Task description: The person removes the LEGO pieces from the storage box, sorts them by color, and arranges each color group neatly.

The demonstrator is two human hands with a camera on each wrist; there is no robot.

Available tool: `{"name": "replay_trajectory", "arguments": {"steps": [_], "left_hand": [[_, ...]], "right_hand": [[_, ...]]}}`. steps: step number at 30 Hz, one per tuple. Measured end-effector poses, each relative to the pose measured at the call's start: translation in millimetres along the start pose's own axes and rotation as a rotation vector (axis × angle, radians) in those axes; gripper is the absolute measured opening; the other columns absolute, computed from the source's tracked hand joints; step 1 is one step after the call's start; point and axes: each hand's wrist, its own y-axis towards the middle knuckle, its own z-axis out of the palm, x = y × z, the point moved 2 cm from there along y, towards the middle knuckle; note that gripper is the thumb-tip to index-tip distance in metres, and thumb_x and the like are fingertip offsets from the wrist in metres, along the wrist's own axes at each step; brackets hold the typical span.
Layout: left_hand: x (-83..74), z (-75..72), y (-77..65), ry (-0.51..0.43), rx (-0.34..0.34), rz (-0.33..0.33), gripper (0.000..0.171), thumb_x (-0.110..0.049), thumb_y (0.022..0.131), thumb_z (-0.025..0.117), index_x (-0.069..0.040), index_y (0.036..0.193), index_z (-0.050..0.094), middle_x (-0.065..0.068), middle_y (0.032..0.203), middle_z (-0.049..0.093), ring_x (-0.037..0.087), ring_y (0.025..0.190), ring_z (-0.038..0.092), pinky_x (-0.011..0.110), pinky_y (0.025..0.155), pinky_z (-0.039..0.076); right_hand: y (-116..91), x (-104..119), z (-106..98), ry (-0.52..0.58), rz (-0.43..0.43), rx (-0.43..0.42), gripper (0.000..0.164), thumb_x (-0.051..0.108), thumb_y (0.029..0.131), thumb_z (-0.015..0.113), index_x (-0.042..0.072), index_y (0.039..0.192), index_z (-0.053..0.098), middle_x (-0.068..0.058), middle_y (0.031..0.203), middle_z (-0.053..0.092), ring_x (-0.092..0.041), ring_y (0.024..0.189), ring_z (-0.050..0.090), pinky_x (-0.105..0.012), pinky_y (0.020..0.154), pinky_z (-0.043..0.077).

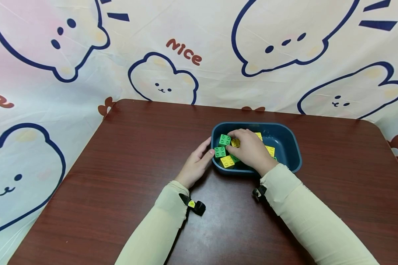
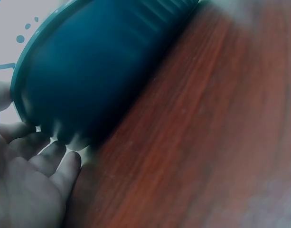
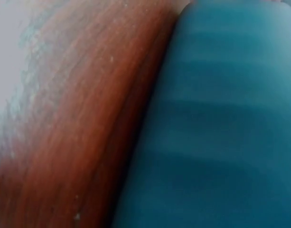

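A dark blue plastic bin (image 1: pixel 286 154) with rounded corners stands on the table with green and yellow studded toy bricks inside. My left hand (image 1: pixel 195 163) touches the bin's left end, its thumb at the rim. In the left wrist view, fairly straight fingertips (image 2: pixel 71 164) meet the outer wall. My right hand (image 1: pixel 252 149) reaches down into the bin, thumb and index finger apart. Between them shows a yellow brick (image 1: pixel 235 142); a green brick (image 1: pixel 224 140) lies just beyond their tips. Another green brick (image 1: pixel 220 152) and a yellow brick (image 1: pixel 227 162) lie to the left. The palm hides other bricks.
The brown wooden table (image 1: pixel 119 165) extends around the bin. Behind it hangs a pale cloth (image 1: pixel 215 92) with bear drawings. More yellow bricks (image 1: pixel 270 151) show right of my right hand. The right wrist view has only table and the bin's ribbed outer wall (image 3: pixel 221 133).
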Motion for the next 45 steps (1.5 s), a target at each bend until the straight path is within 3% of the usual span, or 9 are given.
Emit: {"name": "replay_trajectory", "arguments": {"steps": [4, 7, 13, 23, 31, 45], "left_hand": [[-0.5, 0.1, 0.6, -0.009, -0.006, 0.008, 0.051, -0.023, 0.108, 0.048, -0.014, 0.157, 0.036, 0.005, 0.153, 0.045, 0.017, 0.14, 0.041, 0.041, 0.115, 0.033], [-1.1, 0.3, 0.9, -0.017, -0.018, 0.014, 0.05, -0.022, 0.108, 0.048, -0.012, 0.156, 0.038, 0.007, 0.15, 0.048, 0.02, 0.137, 0.044, 0.042, 0.113, 0.035], [0.0, 0.9, 1.4, -0.001, -0.039, 0.022, 0.049, -0.023, 0.107, 0.049, -0.013, 0.154, 0.041, 0.005, 0.152, 0.047, 0.018, 0.139, 0.041, 0.043, 0.115, 0.033], [3.8, 0.8, 0.5, 0.003, -0.047, -0.026, 0.048, -0.03, 0.107, 0.051, -0.018, 0.153, 0.044, 0.0, 0.155, 0.043, 0.015, 0.144, 0.033, 0.043, 0.118, 0.028], [3.0, 0.6, -0.3, -0.017, -0.016, -0.049, 0.052, -0.029, 0.105, 0.054, -0.018, 0.154, 0.042, 0.0, 0.155, 0.042, 0.014, 0.142, 0.036, 0.042, 0.115, 0.033], [2.7, -0.3, 0.1, -0.004, -0.019, -0.044, 0.052, -0.029, 0.105, 0.055, -0.019, 0.154, 0.042, -0.001, 0.156, 0.041, 0.014, 0.145, 0.032, 0.044, 0.117, 0.029]], "right_hand": [[-1, 2, 1, 0.003, -0.001, -0.015, 0.048, 0.03, 0.094, 0.071, 0.008, 0.136, 0.061, -0.01, 0.138, 0.059, -0.03, 0.125, 0.053, -0.05, 0.105, 0.044], [-2, 3, 2, 0.003, 0.001, -0.024, 0.048, 0.029, 0.094, 0.071, 0.008, 0.136, 0.061, -0.01, 0.137, 0.06, -0.029, 0.123, 0.054, -0.049, 0.103, 0.045], [-3, 3, 3, 0.01, 0.009, -0.029, 0.047, 0.029, 0.094, 0.071, 0.007, 0.135, 0.062, -0.011, 0.135, 0.061, -0.029, 0.119, 0.055, -0.049, 0.1, 0.047], [-7, 1, 2, 0.035, 0.023, -0.043, 0.047, 0.03, 0.094, 0.071, 0.009, 0.136, 0.062, -0.009, 0.134, 0.061, -0.028, 0.117, 0.057, -0.049, 0.097, 0.049], [-12, 1, -1, 0.063, 0.017, -0.063, 0.048, 0.032, 0.094, 0.071, 0.01, 0.136, 0.061, -0.008, 0.135, 0.06, -0.027, 0.116, 0.059, -0.049, 0.096, 0.05], [-21, 1, -7, 0.094, -0.009, -0.097, 0.047, 0.027, 0.095, 0.071, 0.008, 0.137, 0.061, -0.01, 0.137, 0.059, -0.03, 0.119, 0.058, -0.051, 0.097, 0.049]]}}
